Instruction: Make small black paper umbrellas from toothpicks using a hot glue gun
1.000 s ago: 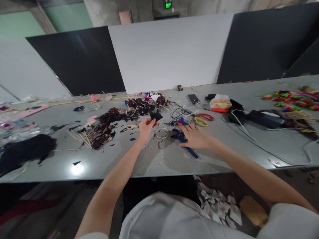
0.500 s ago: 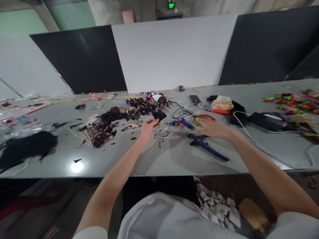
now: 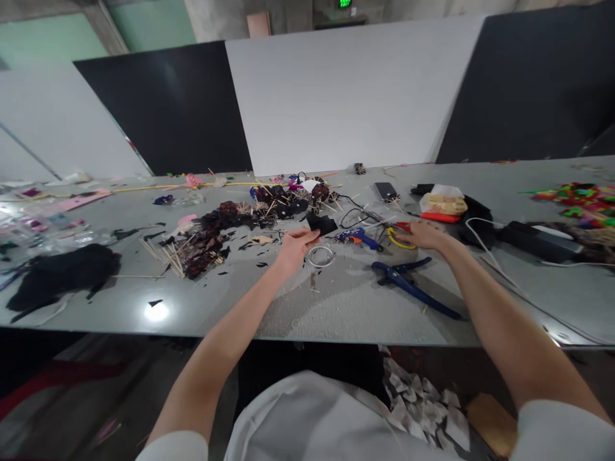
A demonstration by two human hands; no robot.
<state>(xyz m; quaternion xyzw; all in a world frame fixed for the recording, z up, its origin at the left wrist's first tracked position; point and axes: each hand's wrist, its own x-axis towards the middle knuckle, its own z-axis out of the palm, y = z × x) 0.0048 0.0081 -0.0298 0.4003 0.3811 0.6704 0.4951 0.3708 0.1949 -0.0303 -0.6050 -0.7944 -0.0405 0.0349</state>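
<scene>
My left hand [image 3: 296, 251] is closed, pinching a small dark piece of black cloth [image 3: 321, 224] between thumb and fingers above the table. Just below it lies a clear ring [image 3: 320, 257], like a tape roll. My right hand [image 3: 425, 235] reaches out with its fingers stretched over a tool with yellow handles [image 3: 400, 241] and a red-handled tool [image 3: 403, 226]; fingertips touch them or hover just over, I cannot tell which. Between the hands lies a blue glue gun [image 3: 361, 238]. Blue-handled cutters [image 3: 408, 285] rest nearer to me, handles spread.
Dark patterned scraps [image 3: 199, 256] and wooden sticks [image 3: 168, 256] lie left, with stick-studded balls [image 3: 276, 202] behind. A phone [image 3: 385, 191], a tissue pack [image 3: 442, 203] and a white cable [image 3: 504, 275] lie right. Black cloth [image 3: 62, 278] is far left. Panels stand behind the table.
My right hand has moved right, from beside the glue gun to the yellow- and red-handled tools. My left hand still holds the black cloth. The view has turned slightly left.
</scene>
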